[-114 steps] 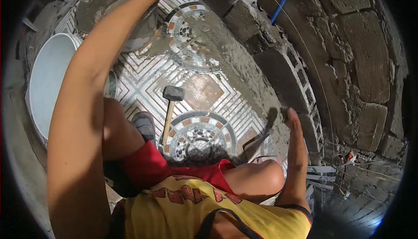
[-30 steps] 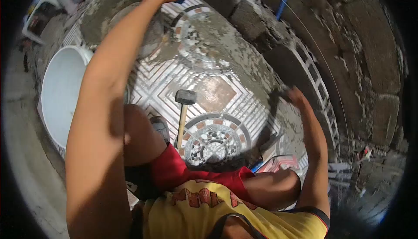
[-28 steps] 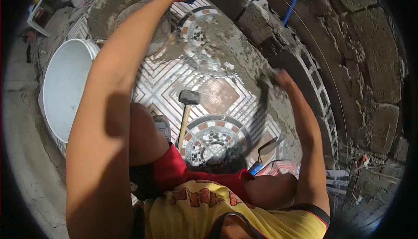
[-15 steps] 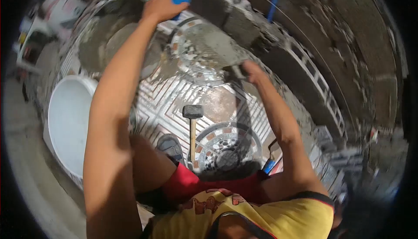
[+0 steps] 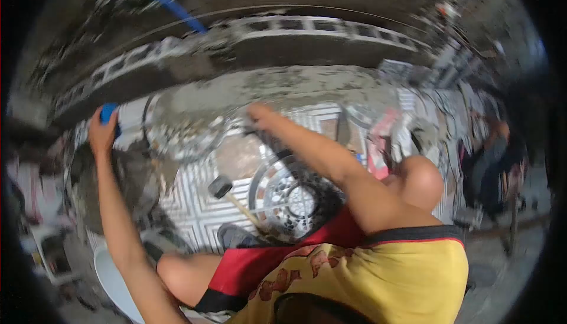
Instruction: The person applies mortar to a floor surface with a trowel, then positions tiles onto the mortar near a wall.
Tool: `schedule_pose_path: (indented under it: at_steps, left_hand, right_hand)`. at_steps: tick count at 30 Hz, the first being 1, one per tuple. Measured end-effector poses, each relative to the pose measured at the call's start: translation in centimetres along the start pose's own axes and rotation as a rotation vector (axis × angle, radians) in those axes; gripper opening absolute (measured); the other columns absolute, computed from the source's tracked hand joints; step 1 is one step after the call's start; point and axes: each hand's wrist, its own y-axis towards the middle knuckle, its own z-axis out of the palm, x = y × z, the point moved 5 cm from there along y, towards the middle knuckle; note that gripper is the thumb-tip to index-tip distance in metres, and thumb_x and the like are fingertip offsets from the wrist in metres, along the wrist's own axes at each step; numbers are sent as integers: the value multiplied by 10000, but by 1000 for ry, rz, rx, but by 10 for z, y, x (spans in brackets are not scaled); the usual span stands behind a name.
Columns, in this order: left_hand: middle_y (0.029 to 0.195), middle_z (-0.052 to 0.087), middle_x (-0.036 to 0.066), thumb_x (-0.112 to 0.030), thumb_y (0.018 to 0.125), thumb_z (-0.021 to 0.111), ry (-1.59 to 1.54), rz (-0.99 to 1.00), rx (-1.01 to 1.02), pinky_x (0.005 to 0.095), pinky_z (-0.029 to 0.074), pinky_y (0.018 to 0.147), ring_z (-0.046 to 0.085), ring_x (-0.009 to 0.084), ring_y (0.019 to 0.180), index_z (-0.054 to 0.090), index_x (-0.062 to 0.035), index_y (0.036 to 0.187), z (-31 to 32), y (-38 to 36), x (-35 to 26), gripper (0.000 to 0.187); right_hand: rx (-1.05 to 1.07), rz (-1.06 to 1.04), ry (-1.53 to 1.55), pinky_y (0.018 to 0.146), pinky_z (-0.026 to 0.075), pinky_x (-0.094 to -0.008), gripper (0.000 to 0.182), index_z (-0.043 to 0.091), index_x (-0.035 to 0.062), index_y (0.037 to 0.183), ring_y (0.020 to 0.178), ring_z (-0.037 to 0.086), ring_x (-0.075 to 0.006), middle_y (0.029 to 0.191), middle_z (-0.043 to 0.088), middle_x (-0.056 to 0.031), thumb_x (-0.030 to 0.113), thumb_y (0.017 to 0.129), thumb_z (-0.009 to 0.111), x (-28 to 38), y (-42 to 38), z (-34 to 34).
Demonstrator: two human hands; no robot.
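Observation:
At the left, my left hand is closed round a blue object, whose kind I cannot make out, at the edge of the pale patterned tiles. My right hand is smeared by motion over the far side of the tiles, fingers curled round a trowel handle; the blade blurs into the mosaic pattern. A rubber mallet with a wooden handle lies on the tiles in front of my shoe. Grey wet mortar sits below my left hand.
A white bucket stands beside my left knee. Beyond the tiles runs a low wall of hollow blocks with a blue pipe behind it. Another person is at the right, past some pink and white bags.
My view has swung to the right. My left arm now reaches out to the left, still holding the blue object. The right hand has shifted left in view; the trowel blade has become indistinct.

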Motion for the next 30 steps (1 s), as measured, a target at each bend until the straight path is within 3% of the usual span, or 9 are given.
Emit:
schedule_pose_path:
  at_steps: [5,8,13,17,18,20,23,28,30]
  left_hand:
    - [1244,552,194,-467,823,632,67,-4,31,385,408,947,531,323,1135,512,-16,1272,11,6,24,648]
    - [1303,499,209,-507,826,602,106,36,82,401,376,981,493,357,1177,488,-10,1291,10,7,17,690]
    - [1275,514,204,-505,836,589,207,-33,71,415,385,965,496,365,1154,490,-45,1296,9,6,10,658]
    - [1263,512,208,-527,837,585,281,13,84,418,394,959,497,364,1157,468,-24,1307,26,23,38,699]
    - [1263,512,208,-527,837,585,275,22,85,418,394,959,497,364,1157,468,-24,1307,30,22,28,699]
    - [1266,516,207,-523,834,592,305,-55,103,417,395,964,495,362,1162,480,-21,1296,15,10,6,692]
    - [1271,518,211,-507,826,611,263,55,125,413,390,976,495,361,1165,493,-21,1289,19,22,23,681]
    - [1241,534,225,-382,823,668,96,112,164,388,379,981,514,334,1141,504,19,1266,15,11,18,619]
    - [1261,530,202,-402,836,645,98,222,150,368,393,964,512,319,1157,498,18,1268,16,10,24,620]
  right_hand:
    - [56,-35,-317,643,470,-449,182,645,104,778,777,631,-322,849,645,-166,284,756,643,-43,59,-34]
    - [213,728,-723,770,503,-435,213,683,94,931,910,636,-338,967,662,-155,224,779,608,-78,-5,-183]
    - [390,789,-830,770,511,-455,311,680,35,957,917,644,-348,957,675,-157,289,792,610,-20,-89,-393]
    - [-419,792,-602,619,475,-424,373,657,6,712,649,632,-310,677,627,-198,365,796,606,33,-210,-504]
    - [-780,763,-380,559,434,-413,455,629,1,653,559,584,-298,587,571,-203,433,793,603,76,-249,-512]
    - [-909,864,-509,566,427,-446,419,634,-5,688,603,604,-312,630,585,-217,384,827,565,74,-341,-506]
    - [-370,1477,-565,755,473,-475,387,640,-52,864,891,612,-412,909,616,-290,316,820,530,-3,-480,-415]
    - [34,1314,-339,887,428,-478,425,626,4,1041,1057,541,-409,1171,547,-280,338,781,578,-78,-524,-306]
    - [-277,1339,-82,719,451,-461,384,655,-39,890,838,597,-322,937,624,-242,314,740,659,-114,-568,-300]
